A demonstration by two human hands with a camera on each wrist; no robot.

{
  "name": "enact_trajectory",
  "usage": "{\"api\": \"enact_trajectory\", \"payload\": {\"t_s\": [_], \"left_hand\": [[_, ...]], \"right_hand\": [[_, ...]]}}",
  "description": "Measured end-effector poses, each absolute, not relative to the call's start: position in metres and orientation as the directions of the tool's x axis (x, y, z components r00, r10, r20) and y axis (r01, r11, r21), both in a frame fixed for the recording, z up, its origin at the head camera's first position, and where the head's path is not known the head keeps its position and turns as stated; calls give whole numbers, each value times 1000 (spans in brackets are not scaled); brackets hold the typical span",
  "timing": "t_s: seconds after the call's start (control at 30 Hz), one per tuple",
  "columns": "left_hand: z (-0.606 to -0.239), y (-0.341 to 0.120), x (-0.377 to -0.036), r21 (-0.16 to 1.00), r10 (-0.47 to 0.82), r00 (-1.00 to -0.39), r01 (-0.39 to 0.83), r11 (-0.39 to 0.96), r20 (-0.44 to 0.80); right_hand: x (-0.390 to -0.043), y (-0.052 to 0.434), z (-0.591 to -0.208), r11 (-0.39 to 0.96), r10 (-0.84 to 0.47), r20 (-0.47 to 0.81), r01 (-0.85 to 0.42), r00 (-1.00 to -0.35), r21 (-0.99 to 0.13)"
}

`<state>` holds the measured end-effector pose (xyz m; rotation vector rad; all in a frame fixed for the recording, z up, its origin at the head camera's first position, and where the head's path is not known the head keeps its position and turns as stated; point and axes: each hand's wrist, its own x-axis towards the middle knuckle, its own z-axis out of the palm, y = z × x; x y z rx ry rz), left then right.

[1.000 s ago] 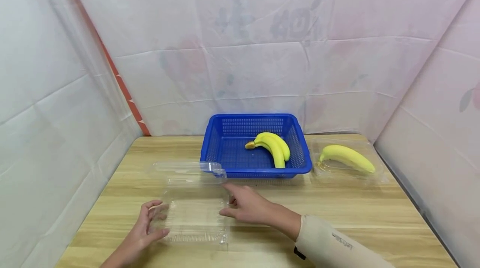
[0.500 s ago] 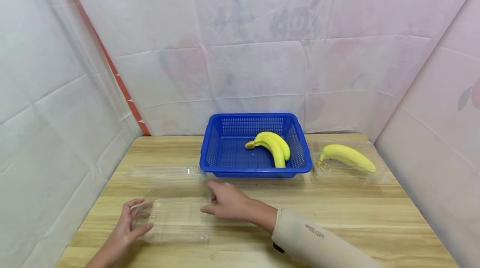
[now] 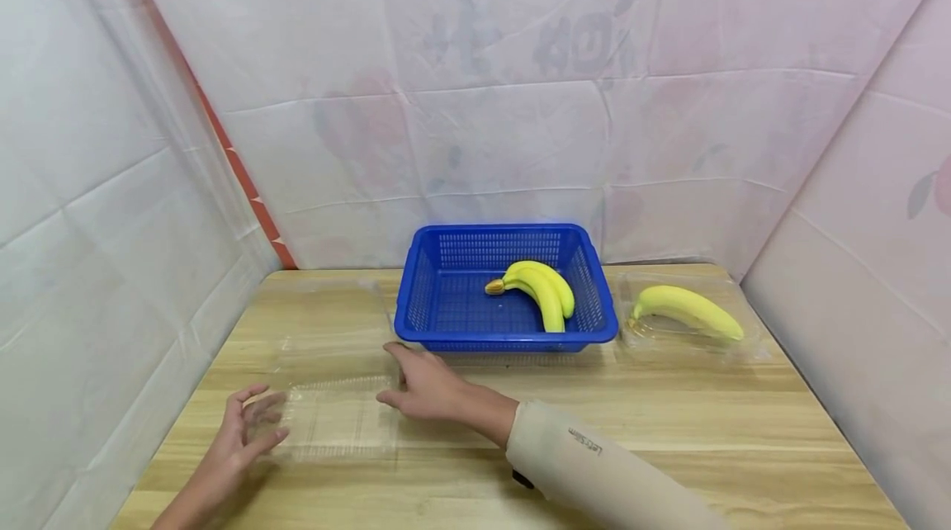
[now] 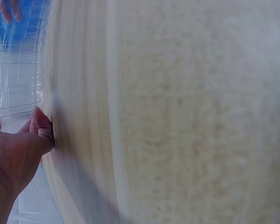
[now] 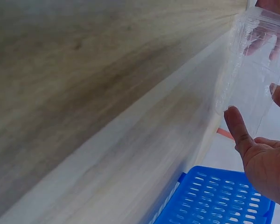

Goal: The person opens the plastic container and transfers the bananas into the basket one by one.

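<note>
1. A wooden desk (image 3: 669, 423) stands inside walls of white and pink cloth (image 3: 520, 101).
2. The landmark here is the blue basket (image 3: 446, 299) at the back middle of the desk.
3. The right hand (image 3: 419, 385) lies just in front of the basket's left corner. Its fingers are straight and spread, and they touch the right edge of a clear box (image 3: 334, 423).
4. The left hand (image 3: 241, 431) is further left of the basket and nearer the person. Its fingers are loose and a bit bent, and they touch the left edge of the same box. It does not seem to squeeze it.
5. The clear box lies flat on the desk, in front of the basket and to its left, between the two hands. It looks open, with its clear lid (image 3: 327, 324) folded back toward the wall. Nothing can be seen inside it.
6. Two bananas (image 3: 546, 291), joined at the stem, lie inside the basket on its right side.
7. Right of the basket, one more banana (image 3: 687, 311) lies in a second clear box (image 3: 750, 348).
8. I think one banana is packed, the next box is set out, and the two bananas in the basket are left to pack.
</note>
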<state>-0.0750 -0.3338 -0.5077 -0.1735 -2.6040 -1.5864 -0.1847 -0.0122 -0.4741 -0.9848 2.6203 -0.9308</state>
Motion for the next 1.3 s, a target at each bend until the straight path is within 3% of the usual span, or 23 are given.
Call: {"api": "enact_trajectory", "payload": {"t_s": [0.33, 0.93, 1.3], "left_hand": [[-509, -336, -80, 867, 36, -992, 125, 483, 123], [-506, -336, -84, 839, 43, -997, 78, 538, 65], [-507, -338, -83, 877, 118, -990, 122, 465, 75]], "right_hand": [[-193, -20, -476, 588, -641, 81, -556, -763, -588], [-197, -14, -480, 576, -604, -31, -410, -796, -708], [-192, 10, -477, 602, -693, -234, -370, -682, -707]]}}
